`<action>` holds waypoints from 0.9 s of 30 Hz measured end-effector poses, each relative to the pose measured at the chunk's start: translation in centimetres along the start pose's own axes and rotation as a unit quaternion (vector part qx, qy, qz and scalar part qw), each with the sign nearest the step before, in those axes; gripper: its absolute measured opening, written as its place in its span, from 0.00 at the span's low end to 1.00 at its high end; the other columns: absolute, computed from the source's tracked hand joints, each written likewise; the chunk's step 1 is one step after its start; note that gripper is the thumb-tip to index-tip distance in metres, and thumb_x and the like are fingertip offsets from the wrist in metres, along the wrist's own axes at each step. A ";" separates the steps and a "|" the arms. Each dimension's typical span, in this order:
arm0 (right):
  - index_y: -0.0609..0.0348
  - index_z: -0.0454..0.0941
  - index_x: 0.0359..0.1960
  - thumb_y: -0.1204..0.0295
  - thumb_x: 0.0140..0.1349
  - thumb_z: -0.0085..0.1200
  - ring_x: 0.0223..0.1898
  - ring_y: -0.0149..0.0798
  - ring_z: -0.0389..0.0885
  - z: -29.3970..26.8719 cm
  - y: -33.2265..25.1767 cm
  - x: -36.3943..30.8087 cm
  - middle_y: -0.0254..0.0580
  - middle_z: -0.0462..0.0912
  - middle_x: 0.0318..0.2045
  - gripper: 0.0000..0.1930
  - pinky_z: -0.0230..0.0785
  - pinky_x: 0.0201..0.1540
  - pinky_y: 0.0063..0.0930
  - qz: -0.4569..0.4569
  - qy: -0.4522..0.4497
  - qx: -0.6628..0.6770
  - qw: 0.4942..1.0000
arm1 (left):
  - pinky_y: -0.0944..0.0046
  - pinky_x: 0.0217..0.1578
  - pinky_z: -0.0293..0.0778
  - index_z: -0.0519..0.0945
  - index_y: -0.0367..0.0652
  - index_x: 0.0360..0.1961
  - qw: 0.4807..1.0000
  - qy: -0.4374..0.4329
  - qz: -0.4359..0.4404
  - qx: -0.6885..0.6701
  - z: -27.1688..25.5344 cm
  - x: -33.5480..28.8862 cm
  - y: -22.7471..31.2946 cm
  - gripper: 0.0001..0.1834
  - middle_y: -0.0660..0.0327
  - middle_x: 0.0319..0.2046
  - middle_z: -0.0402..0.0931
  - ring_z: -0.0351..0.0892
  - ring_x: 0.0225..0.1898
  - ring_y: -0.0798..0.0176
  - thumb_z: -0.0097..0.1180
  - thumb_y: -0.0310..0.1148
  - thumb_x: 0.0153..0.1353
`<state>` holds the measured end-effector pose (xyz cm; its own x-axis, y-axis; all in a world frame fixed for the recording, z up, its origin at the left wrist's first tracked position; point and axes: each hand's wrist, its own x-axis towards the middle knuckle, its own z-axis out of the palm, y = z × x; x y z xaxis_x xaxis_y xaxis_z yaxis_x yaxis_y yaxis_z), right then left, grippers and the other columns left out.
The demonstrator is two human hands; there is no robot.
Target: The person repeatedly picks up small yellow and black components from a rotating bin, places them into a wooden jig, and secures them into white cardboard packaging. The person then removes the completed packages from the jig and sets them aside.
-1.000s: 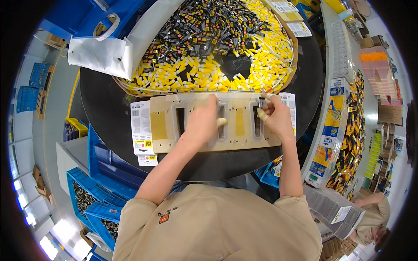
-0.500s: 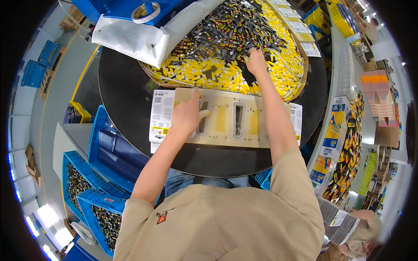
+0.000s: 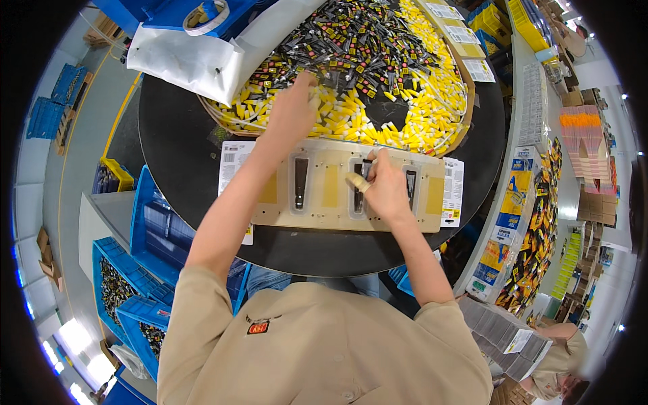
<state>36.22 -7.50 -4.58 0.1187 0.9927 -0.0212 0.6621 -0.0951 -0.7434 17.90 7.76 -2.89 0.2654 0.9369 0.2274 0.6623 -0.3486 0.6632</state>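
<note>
On a round black table lies a flat beige board [image 3: 331, 225] with clear plastic blister trays set into it. Small black tubes lie in the left blister [image 3: 300, 185] and the right blister [image 3: 410, 189]. My right hand [image 3: 388, 192] is closed on a small black tube [image 3: 366, 167] at the middle blister, where another dark tube shows. My left hand [image 3: 291, 115] reaches past the board to the near edge of a heap of black tubes [image 3: 364, 47]. Its fingers are bent down, with the tips hidden. Yellow-and-white nozzle caps [image 3: 337, 111] surround the black tubes.
Printed cards [image 3: 453, 196] stick out under the board. A white sheet [image 3: 182, 64] and a tape roll [image 3: 206, 17] are at the far left. Blue bins [image 3: 145, 229] stand left of the table. Boxes of packaged goods [image 3: 513, 223] line the right side.
My right hand has come back from the heap to the middle blister with a black tube. My left hand has left the board for the heap. The right blister now shows a black tube.
</note>
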 end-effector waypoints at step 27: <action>0.61 0.79 0.37 0.69 0.54 0.62 0.24 0.43 0.79 -2.7 0.8 1.7 0.47 0.79 0.21 0.12 0.72 0.32 0.36 -0.023 -0.093 0.035 0.995 | 0.47 0.41 0.73 0.72 0.39 0.41 0.958 -0.282 -0.048 0.034 -4.3 -10.8 0.9 0.14 0.47 0.35 0.81 0.79 0.40 0.40 0.61 0.31 0.56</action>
<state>38.93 -6.05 -3.40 -0.0542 0.9929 -0.1057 0.6104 -0.0508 -0.7904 12.64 -2.52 -1.73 0.5247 0.8086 -0.2664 0.7420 -0.2809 0.6087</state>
